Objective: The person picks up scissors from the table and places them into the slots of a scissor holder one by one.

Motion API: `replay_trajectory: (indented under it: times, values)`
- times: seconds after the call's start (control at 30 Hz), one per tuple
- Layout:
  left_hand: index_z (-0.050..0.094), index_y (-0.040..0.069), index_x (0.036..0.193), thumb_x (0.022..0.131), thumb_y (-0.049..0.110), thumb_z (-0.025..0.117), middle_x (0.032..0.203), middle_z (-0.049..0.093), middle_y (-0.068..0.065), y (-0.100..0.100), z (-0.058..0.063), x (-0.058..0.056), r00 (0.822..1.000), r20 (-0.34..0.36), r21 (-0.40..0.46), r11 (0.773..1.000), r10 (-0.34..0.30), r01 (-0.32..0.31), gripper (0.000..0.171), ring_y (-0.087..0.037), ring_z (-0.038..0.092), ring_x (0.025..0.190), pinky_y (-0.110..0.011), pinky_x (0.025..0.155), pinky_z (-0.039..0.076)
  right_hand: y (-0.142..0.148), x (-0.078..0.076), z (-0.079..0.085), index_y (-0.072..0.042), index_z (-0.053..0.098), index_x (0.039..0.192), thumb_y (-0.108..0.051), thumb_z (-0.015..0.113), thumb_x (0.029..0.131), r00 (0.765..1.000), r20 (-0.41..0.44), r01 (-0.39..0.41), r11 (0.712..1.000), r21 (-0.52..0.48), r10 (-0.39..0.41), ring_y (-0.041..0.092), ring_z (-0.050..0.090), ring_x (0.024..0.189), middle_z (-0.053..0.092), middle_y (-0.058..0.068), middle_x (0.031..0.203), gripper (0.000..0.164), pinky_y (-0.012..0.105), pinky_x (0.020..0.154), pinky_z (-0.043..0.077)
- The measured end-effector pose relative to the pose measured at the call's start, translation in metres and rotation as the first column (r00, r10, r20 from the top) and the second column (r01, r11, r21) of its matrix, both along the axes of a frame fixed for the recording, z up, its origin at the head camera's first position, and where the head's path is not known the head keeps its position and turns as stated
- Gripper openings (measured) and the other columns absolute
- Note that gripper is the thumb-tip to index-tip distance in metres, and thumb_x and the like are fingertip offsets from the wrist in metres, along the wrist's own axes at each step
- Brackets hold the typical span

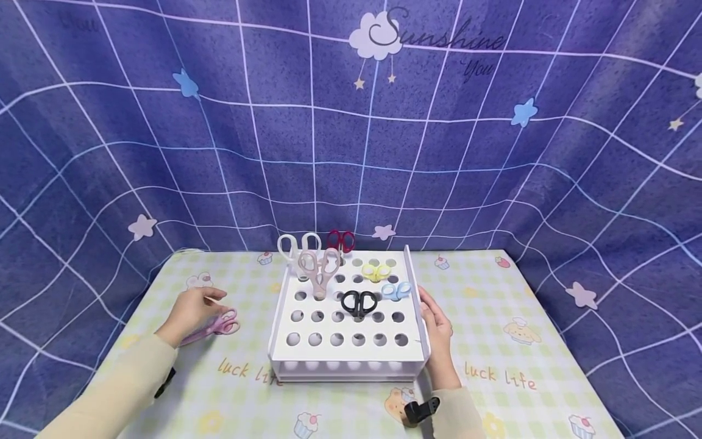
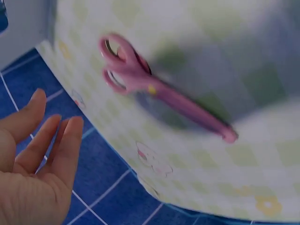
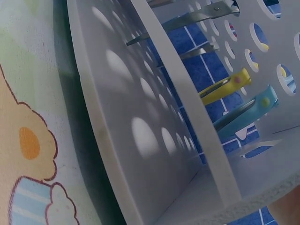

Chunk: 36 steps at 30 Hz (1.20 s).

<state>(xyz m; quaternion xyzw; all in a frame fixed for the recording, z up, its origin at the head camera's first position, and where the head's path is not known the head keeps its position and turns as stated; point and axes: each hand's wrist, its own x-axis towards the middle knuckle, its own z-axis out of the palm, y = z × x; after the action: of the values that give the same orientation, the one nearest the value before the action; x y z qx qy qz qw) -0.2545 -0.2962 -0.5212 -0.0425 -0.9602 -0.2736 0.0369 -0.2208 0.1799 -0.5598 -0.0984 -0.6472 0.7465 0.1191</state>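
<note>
Pink scissors (image 2: pixel 183 105) lie on the tablecloth left of a white rack with round holes (image 1: pixel 347 350). My left hand (image 1: pixel 194 311) hovers over them, fingers loosely bent and apart from the handles in the left wrist view. My right hand (image 1: pixel 439 326) rests along the rack's right wall with fingers extended; its thumb is hidden. Standing in the holes are white scissors (image 1: pixel 299 249), dark red scissors (image 1: pixel 348 242), beige scissors (image 1: pixel 320 283), black scissors (image 1: pixel 359 312), yellow scissors (image 1: pixel 376 276) and light blue scissors (image 1: pixel 390 294).
The checked tablecloth (image 1: pixel 493 341) spreads around the rack on both sides. A blue curtain (image 1: pixel 351 146) with a white grid hangs behind the table and along its sides. Under the rack's top plate, blades and bottom shelf (image 3: pixel 117 112) show in the right wrist view.
</note>
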Motion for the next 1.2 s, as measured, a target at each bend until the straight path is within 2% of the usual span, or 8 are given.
replay_trajectory:
  times: [0.1,0.3,0.4,0.5,0.63,0.8,1.0,1.2]
  values:
    - [0.070,-0.006,0.104,0.077,0.011,0.078,0.097,0.071,-0.024,-0.006,0.000,-0.008,0.999,0.047,-0.015,1.000,-0.002,0.003,0.033,-0.031,0.069,0.078,-0.045,0.074,0.054,0.001,0.000,-0.001,-0.013,0.061,0.132,-0.018,0.052,0.100,1.000,-0.008,-0.004,1.000,-0.002,0.004,0.001,0.058,0.113,0.061,-0.004,0.134,0.034,0.013,0.089,0.051]
    - [0.070,-0.007,0.101,0.079,0.007,0.074,0.099,0.070,-0.026,-0.006,-0.003,-0.019,0.994,0.104,-0.061,0.998,0.023,-0.016,0.027,-0.044,0.063,0.094,-0.053,0.084,0.050,0.002,-0.001,-0.002,-0.013,0.061,0.132,-0.017,0.052,0.099,1.000,-0.025,-0.011,1.000,-0.013,0.011,0.002,0.058,0.113,0.060,0.000,0.136,0.034,0.014,0.089,0.051]
    - [0.071,-0.006,0.100,0.079,0.005,0.073,0.099,0.069,-0.026,-0.005,-0.007,-0.023,0.992,0.126,-0.059,0.998,0.017,-0.010,0.024,-0.045,0.062,0.096,-0.055,0.087,0.049,0.001,-0.001,-0.002,-0.013,0.062,0.132,-0.017,0.053,0.099,1.000,-0.021,-0.005,1.000,-0.012,0.004,0.002,0.059,0.112,0.062,-0.001,0.134,0.034,0.015,0.088,0.052]
    - [0.071,-0.005,0.098,0.078,0.003,0.072,0.097,0.070,-0.025,-0.005,-0.011,-0.026,0.990,0.141,-0.042,0.999,-0.002,0.008,0.021,-0.042,0.065,0.091,-0.053,0.085,0.050,0.000,-0.001,-0.002,-0.012,0.062,0.131,-0.016,0.053,0.099,1.000,-0.015,0.005,1.000,-0.005,-0.005,0.001,0.059,0.111,0.062,-0.002,0.133,0.034,0.014,0.087,0.052]
    - [0.072,-0.004,0.097,0.077,0.000,0.071,0.095,0.070,-0.023,-0.005,-0.013,-0.029,0.986,0.167,-0.017,1.000,-0.022,0.025,0.020,-0.031,0.067,0.080,-0.045,0.078,0.053,0.000,-0.001,-0.002,-0.012,0.062,0.131,-0.015,0.052,0.098,1.000,-0.020,0.012,1.000,0.004,-0.012,-0.001,0.058,0.113,0.062,-0.002,0.133,0.034,0.012,0.089,0.050]
    - [0.073,-0.003,0.097,0.075,-0.002,0.071,0.088,0.070,-0.016,-0.004,-0.015,-0.031,0.980,0.195,-0.003,0.999,-0.038,0.040,0.022,-0.018,0.062,0.074,-0.036,0.072,0.051,0.000,-0.001,-0.001,-0.012,0.062,0.131,-0.015,0.052,0.098,1.000,-0.016,0.012,1.000,-0.005,-0.012,-0.001,0.057,0.115,0.063,-0.004,0.132,0.034,0.012,0.091,0.050]
    - [0.074,0.001,0.092,0.077,0.001,0.072,0.082,0.069,-0.008,-0.005,-0.026,-0.035,0.983,0.179,-0.023,0.999,-0.032,0.037,0.016,-0.016,0.060,0.076,-0.035,0.073,0.049,0.001,-0.001,-0.001,-0.012,0.062,0.131,-0.017,0.052,0.099,1.000,-0.019,0.013,1.000,-0.003,-0.013,0.000,0.059,0.112,0.063,-0.003,0.131,0.034,0.014,0.089,0.052]
    - [0.074,0.002,0.091,0.077,0.007,0.078,0.081,0.068,-0.007,-0.005,-0.033,-0.036,0.977,0.214,-0.027,0.999,-0.018,0.024,0.015,-0.014,0.058,0.074,-0.034,0.071,0.048,0.000,-0.002,-0.003,-0.011,0.062,0.131,-0.017,0.052,0.099,0.999,-0.032,0.020,1.000,0.018,-0.019,0.000,0.060,0.109,0.064,-0.007,0.129,0.034,0.014,0.087,0.052]
